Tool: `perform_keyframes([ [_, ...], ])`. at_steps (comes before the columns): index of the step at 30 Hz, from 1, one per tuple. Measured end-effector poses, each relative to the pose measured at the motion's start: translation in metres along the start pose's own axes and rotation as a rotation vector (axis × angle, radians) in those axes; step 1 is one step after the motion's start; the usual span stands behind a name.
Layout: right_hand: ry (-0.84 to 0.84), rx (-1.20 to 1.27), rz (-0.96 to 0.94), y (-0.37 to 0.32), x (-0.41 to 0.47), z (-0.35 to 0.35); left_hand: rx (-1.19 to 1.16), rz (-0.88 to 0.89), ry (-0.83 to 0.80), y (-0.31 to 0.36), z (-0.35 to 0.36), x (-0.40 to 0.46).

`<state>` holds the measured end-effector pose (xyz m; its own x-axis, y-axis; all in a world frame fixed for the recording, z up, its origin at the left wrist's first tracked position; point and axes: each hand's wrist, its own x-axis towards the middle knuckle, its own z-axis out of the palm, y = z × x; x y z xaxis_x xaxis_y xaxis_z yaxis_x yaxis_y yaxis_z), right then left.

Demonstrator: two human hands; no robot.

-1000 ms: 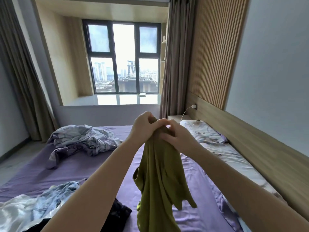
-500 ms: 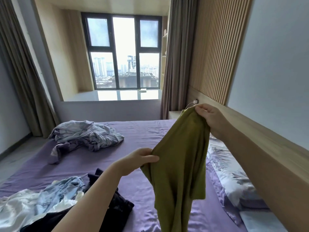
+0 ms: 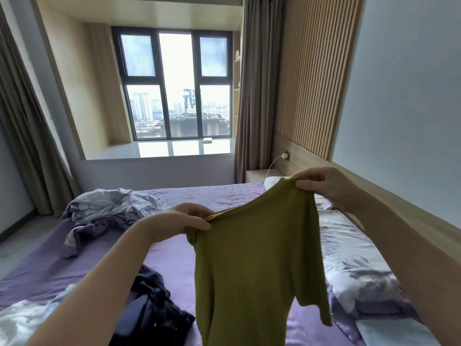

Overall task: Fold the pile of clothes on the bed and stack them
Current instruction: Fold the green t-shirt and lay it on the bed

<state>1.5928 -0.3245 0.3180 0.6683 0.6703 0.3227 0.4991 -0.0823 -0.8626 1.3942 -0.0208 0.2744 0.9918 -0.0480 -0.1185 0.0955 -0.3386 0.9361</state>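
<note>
Holding the green shirt [image 3: 252, 265] up over the bed [image 3: 174, 255], I have it spread between both hands. My left hand [image 3: 183, 222] has a tight grip on the top edge at the shirt's left end, thumb on the near side and fingers curled round the bunched cloth. My right hand [image 3: 324, 186] sits higher and further right, and its grip is a pinch of thumb against fingers on the other end of that edge, at what looks like a shoulder. The edge runs taut and slanted between the two hands, low on the left and high on the right. The body of the shirt hangs straight down in front of me, clear of the bed as far as I can see, with one short sleeve [image 3: 314, 295] drooping on the right.

Below my left forearm, near me, a dark garment [image 3: 152, 310] lies crumpled on the purple sheet. At the near left corner lies pale, shiny cloth [image 3: 22, 320], and I cannot tell how many pieces it is. Further off on the left side of the bed lies a rumpled grey-blue heap [image 3: 109, 208]. Along the right side, by the wooden headboard [image 3: 404, 221], lie patterned pillows [image 3: 354, 268]. At the far end is a window [image 3: 178, 83] with curtains [image 3: 257, 96] beside it, and a white cable [image 3: 273, 163] hangs from a wall plug.
</note>
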Motion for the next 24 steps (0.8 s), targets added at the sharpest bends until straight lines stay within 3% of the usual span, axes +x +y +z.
perform_keyframes([
  [8,-0.095,-0.141,-0.063,-0.006,0.003,-0.013,-0.129,0.104,-0.115,0.013,-0.035,-0.014],
  [10,-0.085,-0.134,-0.074,-0.008,0.005,-0.013,-0.131,0.058,-0.023,0.014,-0.036,-0.016],
  [15,-0.064,0.027,-0.033,-0.004,0.010,-0.002,0.115,0.027,0.491,0.017,-0.033,-0.009],
  [20,0.055,0.085,0.057,-0.003,0.016,0.017,0.370,0.050,0.642,0.023,-0.017,-0.003],
  [24,0.092,-0.030,0.008,-0.022,0.017,0.053,-0.007,0.099,0.666,0.047,0.012,0.017],
])
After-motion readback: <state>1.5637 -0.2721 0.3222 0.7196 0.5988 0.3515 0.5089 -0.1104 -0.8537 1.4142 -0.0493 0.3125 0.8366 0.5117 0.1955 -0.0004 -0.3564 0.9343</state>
